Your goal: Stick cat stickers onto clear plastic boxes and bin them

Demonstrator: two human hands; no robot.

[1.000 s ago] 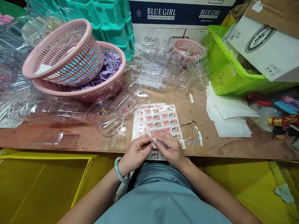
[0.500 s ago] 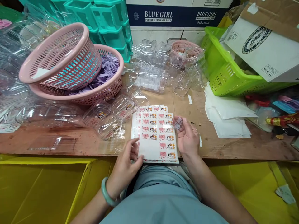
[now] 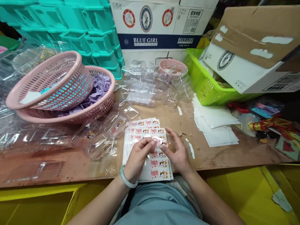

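Over the cluttered bench [image 3: 58,162], above the sticker sheet [image 3: 142,134] lying at its near edge, the left hand [image 3: 137,156] and right hand [image 3: 178,153] pinch one small sticker [image 3: 157,141] between their fingertips, and I reckon it could curl onto a finger or crease, thin and tacky as it looks.

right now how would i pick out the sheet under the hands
On the wooden bench, look at the near edge. The sticker sheet lies under the left hand and right hand; unlike the white papers, it shows rows of cat labels.
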